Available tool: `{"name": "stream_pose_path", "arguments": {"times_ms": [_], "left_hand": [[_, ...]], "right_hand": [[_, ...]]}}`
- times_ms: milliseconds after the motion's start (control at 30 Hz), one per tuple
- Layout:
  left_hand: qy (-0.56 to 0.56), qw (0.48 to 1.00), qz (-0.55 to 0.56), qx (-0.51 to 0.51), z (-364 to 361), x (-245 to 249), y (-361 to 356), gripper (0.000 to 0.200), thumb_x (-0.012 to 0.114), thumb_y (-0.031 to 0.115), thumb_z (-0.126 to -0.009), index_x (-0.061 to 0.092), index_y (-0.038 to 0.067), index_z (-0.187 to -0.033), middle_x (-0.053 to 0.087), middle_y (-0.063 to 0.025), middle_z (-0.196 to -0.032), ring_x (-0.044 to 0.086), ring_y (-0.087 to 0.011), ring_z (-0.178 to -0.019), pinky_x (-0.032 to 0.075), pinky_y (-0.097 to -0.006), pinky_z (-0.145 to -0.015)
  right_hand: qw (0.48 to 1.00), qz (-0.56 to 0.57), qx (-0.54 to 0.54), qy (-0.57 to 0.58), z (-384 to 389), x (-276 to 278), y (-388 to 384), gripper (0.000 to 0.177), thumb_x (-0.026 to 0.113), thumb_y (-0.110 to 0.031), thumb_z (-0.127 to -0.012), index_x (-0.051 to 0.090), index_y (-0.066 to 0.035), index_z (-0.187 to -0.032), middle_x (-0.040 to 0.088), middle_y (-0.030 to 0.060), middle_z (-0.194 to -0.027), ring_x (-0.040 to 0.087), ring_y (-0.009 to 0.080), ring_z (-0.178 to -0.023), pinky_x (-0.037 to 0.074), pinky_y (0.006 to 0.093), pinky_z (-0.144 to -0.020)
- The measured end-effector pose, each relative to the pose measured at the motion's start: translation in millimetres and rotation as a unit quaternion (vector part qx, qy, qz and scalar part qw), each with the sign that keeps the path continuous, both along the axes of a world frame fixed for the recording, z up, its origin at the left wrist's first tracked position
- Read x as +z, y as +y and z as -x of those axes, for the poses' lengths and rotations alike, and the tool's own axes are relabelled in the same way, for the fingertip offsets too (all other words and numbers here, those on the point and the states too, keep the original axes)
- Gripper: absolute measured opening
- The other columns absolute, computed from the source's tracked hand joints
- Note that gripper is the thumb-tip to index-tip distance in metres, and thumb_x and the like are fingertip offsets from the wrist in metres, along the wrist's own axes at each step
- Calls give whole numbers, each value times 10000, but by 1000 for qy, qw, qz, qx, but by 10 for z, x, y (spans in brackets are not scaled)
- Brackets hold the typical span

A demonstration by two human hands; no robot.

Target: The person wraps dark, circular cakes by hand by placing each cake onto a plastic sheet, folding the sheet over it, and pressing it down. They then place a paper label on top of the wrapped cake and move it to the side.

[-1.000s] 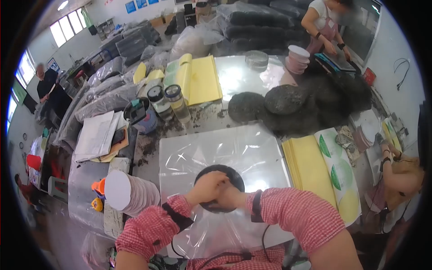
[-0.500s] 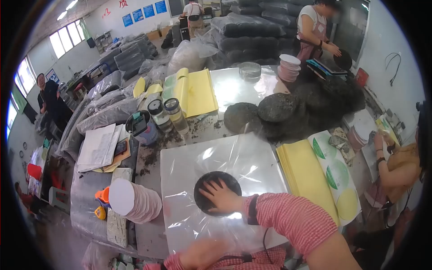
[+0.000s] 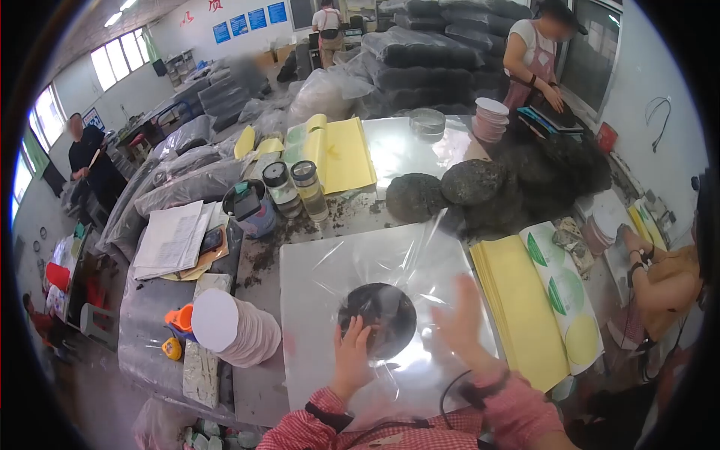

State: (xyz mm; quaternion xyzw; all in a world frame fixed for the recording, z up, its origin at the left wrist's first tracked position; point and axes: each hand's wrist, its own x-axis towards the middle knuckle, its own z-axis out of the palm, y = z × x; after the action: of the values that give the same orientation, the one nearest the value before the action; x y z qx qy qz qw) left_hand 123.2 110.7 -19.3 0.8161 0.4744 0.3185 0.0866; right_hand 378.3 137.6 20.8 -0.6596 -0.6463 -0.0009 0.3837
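A round black disc (image 3: 397,319) lies beneath clear plastic film (image 3: 330,262) on the pale square sheet in front of me. My left hand (image 3: 352,361) rests at the disc's left edge, its fingers stretched and touching the film there. To the right of the disc, my right hand (image 3: 459,322) is raised and blurred by motion. Its thumb and fingers appear apart, with nothing visible in them. The film is wrinkled and glossy, and its far corner sticks up near the dark discs (image 3: 414,197).
White paper discs (image 3: 215,321) are stacked at left, near an orange tape dispenser (image 3: 180,318). Yellow sheets (image 3: 517,315) and green-printed labels (image 3: 562,292) lie at right. Two jars (image 3: 310,191) and a yellow booklet (image 3: 349,157) stand beyond. Co-workers (image 3: 536,60) are at the back and right.
My right hand has lifted off the black disc and moved right. My left hand has come up from the lower edge to the disc's left side. The view has shifted slightly.
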Motion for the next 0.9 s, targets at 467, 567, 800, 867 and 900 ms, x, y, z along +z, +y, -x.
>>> {"name": "stream_pose_path", "arguments": {"times_ms": [467,567,800,867,900], "left_hand": [[-50,986,49,148,-304,-114,0,325,818,285,-725,630,87,-902,638,-56,-1124,517,-369,-1251,256,-606,-1139],[-101,978,91,161,-343,41,-16,435,804,211,-737,601,44,-1083,587,-154,-1198,491,-395,-1256,301,-526,-1124],[-507,851,129,55,-27,179,244,758,716,281,-864,374,-5,-1477,410,-222,-1490,352,-343,-1436,263,-488,-1191],[-264,955,132,-36,-139,220,309,594,697,251,-887,495,21,-1395,535,-195,-1372,426,-378,-1380,223,-500,-1204],[-195,978,59,-44,-202,280,334,518,727,213,-867,558,46,-1327,582,-172,-1324,499,-369,-1309,304,-528,-1162]], "right_hand": [[867,197,286,359,36,-1170,-199,1234,871,-42,-748,-19,-64,-1602,276,205,-1611,282,307,-1502,350,437,-1172],[898,55,207,384,704,-30,113,880,769,-40,-813,289,-79,-1549,440,193,-1515,420,335,-1422,423,441,-1113],[919,-10,373,129,772,-114,32,364,660,-1,-738,691,-35,-1099,697,137,-1161,661,321,-1114,502,449,-1033],[916,-17,358,181,637,-141,-88,333,635,2,-771,674,-30,-1100,691,141,-1128,660,316,-1090,497,433,-1027],[911,-38,340,229,537,-123,-55,302,610,5,-803,656,-25,-1101,684,144,-1096,658,310,-1066,492,417,-1021]]}}
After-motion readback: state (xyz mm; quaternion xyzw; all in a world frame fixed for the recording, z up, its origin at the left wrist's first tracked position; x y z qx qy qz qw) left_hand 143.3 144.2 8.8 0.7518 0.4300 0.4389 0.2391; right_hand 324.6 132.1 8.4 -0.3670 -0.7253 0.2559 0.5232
